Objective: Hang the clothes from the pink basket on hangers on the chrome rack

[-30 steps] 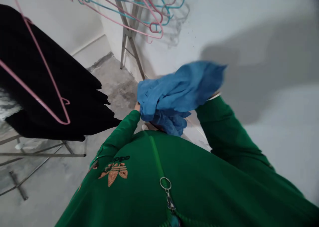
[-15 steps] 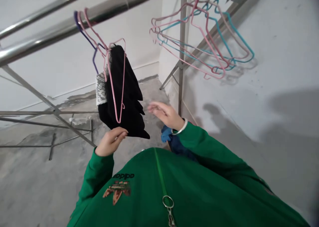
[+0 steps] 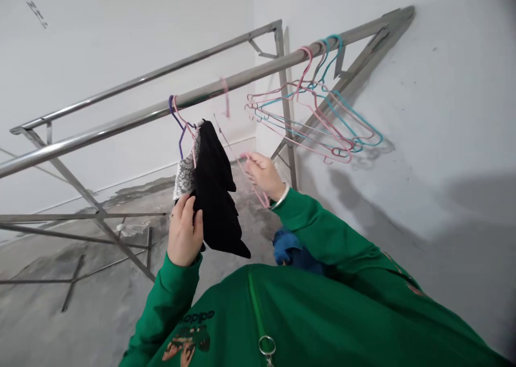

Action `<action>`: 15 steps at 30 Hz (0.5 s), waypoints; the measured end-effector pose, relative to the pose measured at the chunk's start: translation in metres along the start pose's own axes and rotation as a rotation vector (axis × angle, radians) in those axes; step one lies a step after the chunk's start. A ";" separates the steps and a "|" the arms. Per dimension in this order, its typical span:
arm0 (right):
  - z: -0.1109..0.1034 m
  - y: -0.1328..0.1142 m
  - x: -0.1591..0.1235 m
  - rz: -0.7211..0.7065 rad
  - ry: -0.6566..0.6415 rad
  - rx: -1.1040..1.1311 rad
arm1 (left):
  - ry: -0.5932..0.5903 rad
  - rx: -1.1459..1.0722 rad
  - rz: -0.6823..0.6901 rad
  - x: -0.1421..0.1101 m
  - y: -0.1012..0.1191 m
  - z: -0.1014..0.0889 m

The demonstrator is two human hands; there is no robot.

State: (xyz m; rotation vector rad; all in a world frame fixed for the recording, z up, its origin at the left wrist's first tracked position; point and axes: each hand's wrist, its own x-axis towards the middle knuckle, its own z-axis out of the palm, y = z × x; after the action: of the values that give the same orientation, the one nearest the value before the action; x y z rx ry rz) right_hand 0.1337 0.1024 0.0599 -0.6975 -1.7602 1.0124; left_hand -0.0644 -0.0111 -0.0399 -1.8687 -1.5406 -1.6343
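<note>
Head view, pink hanger (image 3: 243, 155), thin, tilted

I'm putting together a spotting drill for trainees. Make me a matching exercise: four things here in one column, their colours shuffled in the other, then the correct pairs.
Things:
1. Held hanger, in the grip of the right hand
2. Garment beside the left hand
3. Cloth partly hidden by the right sleeve
4. Leftmost hanger hooked on the rail

Colours:
A. Blue
B. Purple
C. Pink
D. Black

Pairs: 1-C, 2-D, 3-A, 4-B
</note>
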 end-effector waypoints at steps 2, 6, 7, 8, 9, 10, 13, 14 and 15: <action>-0.028 -0.013 -0.006 0.021 0.114 0.015 | -0.010 -0.034 -0.021 0.010 -0.002 0.011; -0.070 -0.034 -0.011 0.028 0.265 -0.033 | 0.018 -0.295 -0.169 0.043 -0.008 0.036; -0.078 -0.038 -0.013 0.033 0.283 -0.048 | 0.022 -0.418 -0.218 0.052 -0.009 0.042; -0.085 -0.042 -0.014 0.041 0.286 -0.066 | 0.012 -0.559 -0.265 0.061 -0.010 0.047; -0.091 -0.045 -0.015 0.047 0.280 -0.087 | -0.013 -0.705 -0.303 0.068 -0.010 0.053; -0.097 -0.048 -0.016 0.050 0.275 -0.111 | -0.054 -0.842 -0.336 0.074 -0.011 0.057; -0.114 -0.049 -0.021 0.044 0.306 -0.260 | -0.181 -1.075 -0.417 0.079 -0.013 0.065; -0.120 -0.047 -0.023 0.038 0.328 -0.338 | -0.182 -1.073 -0.440 0.078 -0.014 0.066; -0.127 -0.044 -0.026 0.028 0.348 -0.429 | -0.160 -1.035 -0.454 0.075 -0.015 0.065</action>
State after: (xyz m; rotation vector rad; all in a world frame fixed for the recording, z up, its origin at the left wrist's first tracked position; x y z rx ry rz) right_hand 0.2600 0.1007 0.1114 -1.0968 -1.6689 0.4895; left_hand -0.0501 0.0830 -0.0080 -2.1934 -1.3270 -2.9618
